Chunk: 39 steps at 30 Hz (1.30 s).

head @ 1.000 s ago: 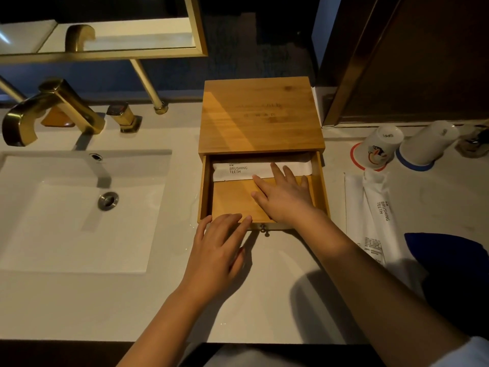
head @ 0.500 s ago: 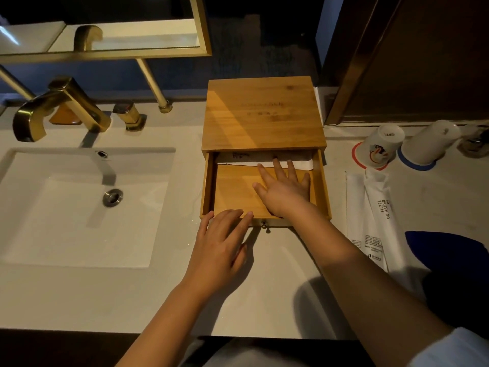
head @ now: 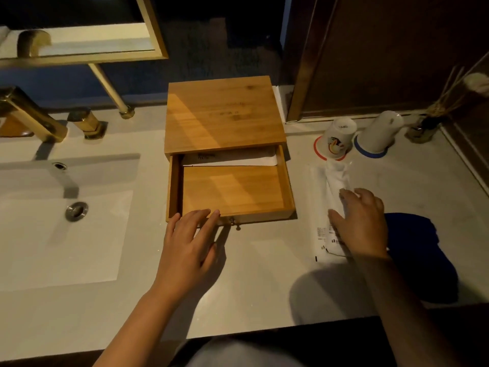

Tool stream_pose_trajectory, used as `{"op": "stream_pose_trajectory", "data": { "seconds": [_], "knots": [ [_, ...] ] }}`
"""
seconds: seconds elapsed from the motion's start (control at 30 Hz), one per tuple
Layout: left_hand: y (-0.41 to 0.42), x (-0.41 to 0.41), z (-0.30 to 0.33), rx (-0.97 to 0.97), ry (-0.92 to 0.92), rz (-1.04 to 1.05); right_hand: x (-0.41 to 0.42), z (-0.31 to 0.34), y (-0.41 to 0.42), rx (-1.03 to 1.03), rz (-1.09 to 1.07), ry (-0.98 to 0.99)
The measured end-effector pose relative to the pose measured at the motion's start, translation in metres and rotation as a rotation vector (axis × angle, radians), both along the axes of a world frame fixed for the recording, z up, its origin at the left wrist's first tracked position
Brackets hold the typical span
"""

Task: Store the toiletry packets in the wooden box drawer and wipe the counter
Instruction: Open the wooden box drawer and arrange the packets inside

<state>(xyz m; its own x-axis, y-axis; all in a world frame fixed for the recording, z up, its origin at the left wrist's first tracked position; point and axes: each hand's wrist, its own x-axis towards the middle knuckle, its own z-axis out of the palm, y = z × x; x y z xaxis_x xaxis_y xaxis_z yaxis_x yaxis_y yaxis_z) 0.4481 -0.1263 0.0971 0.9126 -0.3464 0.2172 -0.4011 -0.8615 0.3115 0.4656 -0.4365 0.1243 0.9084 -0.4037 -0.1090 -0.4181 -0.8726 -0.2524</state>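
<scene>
A wooden box (head: 225, 115) stands at the back of the pale counter (head: 264, 274) with its drawer (head: 287, 181) pulled out. One white toiletry packet (head: 232, 160) lies at the back of the drawer, partly under the box top. My left hand (head: 188, 242) rests flat on the counter, its fingertips touching the drawer's front edge near the small knob (head: 232, 221). To the right of the box lie white packets (head: 324, 202). My right hand (head: 361, 221) lies on top of them, fingers spread and slightly curled, lifting nothing.
A blue cloth (head: 420, 255) lies at the right, just past my right hand. Two upturned cups (head: 338, 137) stand behind the packets, with a reed diffuser (head: 426, 125) further right. The sink (head: 66, 215) and a gold faucet (head: 29, 115) fill the left side.
My right hand left the drawer and moved right onto the packets on the counter. The packet in the drawer was pushed further back. My left hand stayed at the drawer front.
</scene>
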Motion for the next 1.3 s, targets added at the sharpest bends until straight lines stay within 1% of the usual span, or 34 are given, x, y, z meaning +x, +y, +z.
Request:
{"op": "stream_pose_trajectory", "data": {
  "seconds": [0.03,0.1,0.3,0.4,0.5,0.57,0.6,0.67,0.73,0.8,0.87,0.97,1.03,1.07,1.17,1.23,1.3],
  "knots": [
    [0.000,0.000,0.000,0.004,0.001,-0.002,-0.001,-0.004,-0.006,-0.006,-0.005,0.046],
    [-0.001,0.000,0.001,0.009,0.002,-0.002,-0.001,-0.009,-0.012,0.020,-0.014,0.069],
    [-0.005,-0.001,0.000,0.008,0.001,0.016,-0.002,-0.014,-0.019,0.153,-0.017,-0.018],
    [-0.005,-0.001,0.000,0.013,-0.001,0.014,-0.004,-0.012,-0.024,0.156,-0.046,-0.050],
    [-0.005,-0.001,-0.001,0.017,0.001,0.015,-0.002,-0.007,-0.031,0.189,-0.103,-0.132],
    [-0.005,-0.001,-0.001,0.017,0.002,0.019,-0.001,0.000,-0.034,0.316,-0.189,-0.170],
    [-0.006,-0.001,-0.001,0.016,0.002,0.022,0.001,0.003,-0.035,0.422,-0.245,-0.194],
    [-0.007,-0.001,0.000,0.012,0.002,0.030,0.005,0.012,-0.035,0.717,-0.360,-0.222],
    [-0.007,-0.001,0.000,0.011,-0.004,0.033,0.010,0.023,-0.030,1.024,-0.445,-0.207],
    [-0.007,-0.001,0.000,0.010,-0.010,0.029,0.017,0.031,-0.023,1.245,-0.481,-0.178],
    [-0.007,-0.001,0.001,0.005,-0.012,0.024,0.025,0.035,-0.017,1.354,-0.477,-0.182],
    [-0.007,-0.001,0.001,0.005,-0.016,0.014,0.036,0.038,-0.009,1.449,-0.437,-0.202],
    [-0.006,-0.001,0.002,0.011,-0.016,0.009,0.043,0.044,-0.002,1.440,-0.370,-0.195],
    [-0.006,-0.001,0.002,0.016,-0.014,0.008,0.048,0.049,0.004,1.395,-0.313,-0.187],
    [-0.006,-0.001,0.003,0.025,-0.008,0.002,0.063,0.075,0.028,1.120,-0.066,-0.198],
    [-0.004,-0.001,0.003,0.033,-0.010,-0.001,0.075,0.092,0.049,0.918,0.091,-0.284],
    [-0.003,-0.001,0.002,0.040,-0.014,-0.003,0.086,0.102,0.072,0.773,0.223,-0.406]
  ]
}}
